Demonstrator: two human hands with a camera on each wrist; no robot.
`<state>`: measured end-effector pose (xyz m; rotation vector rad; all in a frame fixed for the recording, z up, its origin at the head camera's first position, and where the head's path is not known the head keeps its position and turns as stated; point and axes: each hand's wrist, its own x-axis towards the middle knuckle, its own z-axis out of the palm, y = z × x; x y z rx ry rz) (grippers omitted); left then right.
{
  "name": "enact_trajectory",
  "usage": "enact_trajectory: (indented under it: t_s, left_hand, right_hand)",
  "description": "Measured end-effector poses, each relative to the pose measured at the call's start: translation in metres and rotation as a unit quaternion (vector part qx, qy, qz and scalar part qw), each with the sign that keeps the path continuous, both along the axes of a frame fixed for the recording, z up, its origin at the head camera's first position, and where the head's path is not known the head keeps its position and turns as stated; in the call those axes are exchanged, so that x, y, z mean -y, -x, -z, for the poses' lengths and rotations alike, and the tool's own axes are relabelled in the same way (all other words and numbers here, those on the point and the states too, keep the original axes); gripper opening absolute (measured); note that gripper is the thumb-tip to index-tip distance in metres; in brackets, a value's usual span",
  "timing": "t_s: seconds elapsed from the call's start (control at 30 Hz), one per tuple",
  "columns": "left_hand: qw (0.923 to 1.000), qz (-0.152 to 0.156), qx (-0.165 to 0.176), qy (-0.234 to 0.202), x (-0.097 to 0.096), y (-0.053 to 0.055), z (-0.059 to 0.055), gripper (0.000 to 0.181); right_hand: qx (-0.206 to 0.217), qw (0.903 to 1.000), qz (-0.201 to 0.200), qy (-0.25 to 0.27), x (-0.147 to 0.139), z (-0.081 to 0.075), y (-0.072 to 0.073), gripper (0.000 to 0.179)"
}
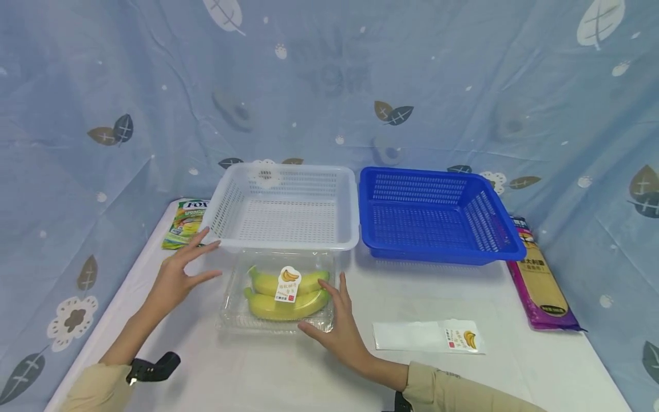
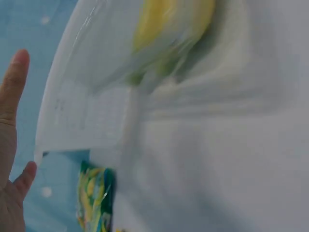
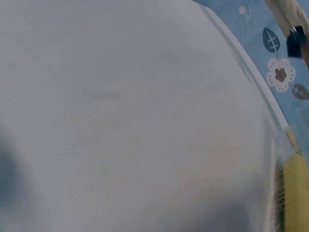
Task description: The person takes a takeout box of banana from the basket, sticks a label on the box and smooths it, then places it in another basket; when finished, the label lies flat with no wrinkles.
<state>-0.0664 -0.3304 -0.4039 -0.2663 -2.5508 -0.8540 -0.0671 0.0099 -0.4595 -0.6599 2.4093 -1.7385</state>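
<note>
Two yellow bananas [image 1: 288, 303] lie side by side in a clear plastic box [image 1: 234, 306], with a white banana-printed label [image 1: 288, 284] on top. My right hand [image 1: 344, 332] is at the box's right end, fingers and thumb spread around that corner; whether they touch it I cannot tell. Left of the box, apart from it, my left hand [image 1: 177, 280] is raised with fingers spread and holds nothing. In the left wrist view part of that hand shows at the left edge, and the bananas [image 2: 159, 24] are blurred. The right wrist view shows no right-hand fingers.
Behind the box stand a white basket [image 1: 288, 247] and a blue basket [image 1: 443, 253]. A green-yellow FOX packet [image 1: 184, 224] lies at the left, a purple noodle package [image 1: 544, 280] at the right. A transparent sleeve with a banana label [image 1: 462, 336] lies front right.
</note>
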Motion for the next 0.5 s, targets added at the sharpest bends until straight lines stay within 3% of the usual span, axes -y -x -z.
enact_trajectory:
  t_s: [0.1, 0.23, 0.4, 0.5]
  left_hand:
    - [0.9996, -0.004, 0.027, 0.005, 0.014, 0.022, -0.003, 0.06]
    - [0.9961, -0.008, 0.076, 0.045, 0.03, 0.044, -0.005, 0.047]
    - [0.9888, -0.03, 0.133, 0.061, 0.037, 0.057, -0.01, 0.032]
    - [0.9876, -0.034, 0.138, 0.067, 0.037, 0.062, -0.012, 0.032]
  right_hand:
    - [0.0, 0.9999, -0.002, 0.011, 0.001, 0.002, 0.0, 0.084]
    - [0.003, 0.9996, -0.012, 0.027, 0.0, 0.005, 0.0, 0.088]
    - [0.01, 0.9988, -0.02, 0.043, 0.0, 0.006, 0.001, 0.08]
    - [0.02, 0.9978, -0.017, 0.06, -0.001, 0.005, 0.0, 0.077]
